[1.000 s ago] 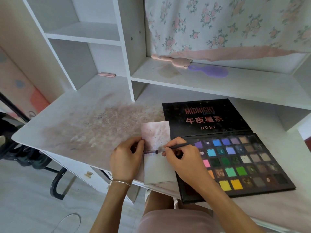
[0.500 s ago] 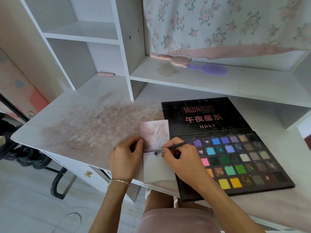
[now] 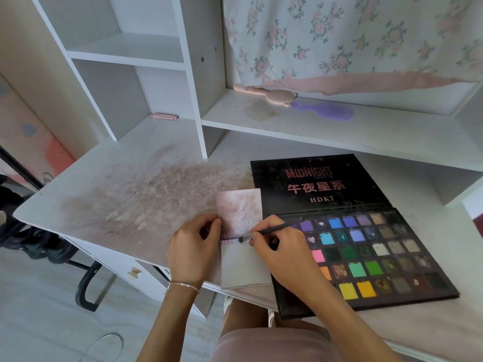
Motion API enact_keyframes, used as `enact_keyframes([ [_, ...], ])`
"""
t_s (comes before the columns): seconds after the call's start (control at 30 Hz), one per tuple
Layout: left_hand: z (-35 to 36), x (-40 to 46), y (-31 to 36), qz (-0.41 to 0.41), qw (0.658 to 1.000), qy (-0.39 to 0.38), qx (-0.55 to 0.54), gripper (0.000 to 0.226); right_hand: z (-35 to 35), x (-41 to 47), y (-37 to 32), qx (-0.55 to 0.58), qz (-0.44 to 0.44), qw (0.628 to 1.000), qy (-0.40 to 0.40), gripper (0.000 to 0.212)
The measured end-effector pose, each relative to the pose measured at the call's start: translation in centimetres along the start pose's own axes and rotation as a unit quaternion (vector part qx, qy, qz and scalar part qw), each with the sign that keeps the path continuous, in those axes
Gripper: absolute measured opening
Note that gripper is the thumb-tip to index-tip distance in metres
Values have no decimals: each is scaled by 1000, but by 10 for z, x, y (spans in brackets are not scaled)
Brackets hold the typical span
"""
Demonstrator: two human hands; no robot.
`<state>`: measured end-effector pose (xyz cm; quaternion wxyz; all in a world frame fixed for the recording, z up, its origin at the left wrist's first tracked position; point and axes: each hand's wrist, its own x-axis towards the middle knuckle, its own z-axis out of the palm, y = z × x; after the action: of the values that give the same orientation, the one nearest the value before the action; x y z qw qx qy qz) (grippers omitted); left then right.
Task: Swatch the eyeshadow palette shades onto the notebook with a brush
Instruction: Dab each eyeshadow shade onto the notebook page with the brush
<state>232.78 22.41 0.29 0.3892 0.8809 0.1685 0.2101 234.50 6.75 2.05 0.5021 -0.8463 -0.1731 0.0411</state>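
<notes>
The small notebook (image 3: 241,246) lies open on the desk (image 3: 104,194), just left of the open eyeshadow palette (image 3: 366,246). The right hand (image 3: 282,254) pinches a brush (image 3: 266,232), tip on the lower page. The left hand (image 3: 193,249), fingers curled, grips the notebook's left edge.

Our arms are bare all the way up, no sleeves in view on either one. On our left wrist there's a thin silvery-pink bracelet (image 3: 183,286) made of small links, sitting just below our left hand (image 3: 192,248). Our right hand (image 3: 283,253) and its wrist have nothing on them. Down at the bottom we're in dusty pink shorts (image 3: 271,344).
</notes>
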Motion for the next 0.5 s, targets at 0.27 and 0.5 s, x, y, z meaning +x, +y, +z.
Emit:
enact_keyframes([
  [0.27,-1,0,2,-5,1000,-5,-9,13,0,1,1,-8,1,1000,10,22],
  [0.5,0,1,0,-6,1000,-7,-4,13,1,1,1,-10,-4,1000,7,23],
])
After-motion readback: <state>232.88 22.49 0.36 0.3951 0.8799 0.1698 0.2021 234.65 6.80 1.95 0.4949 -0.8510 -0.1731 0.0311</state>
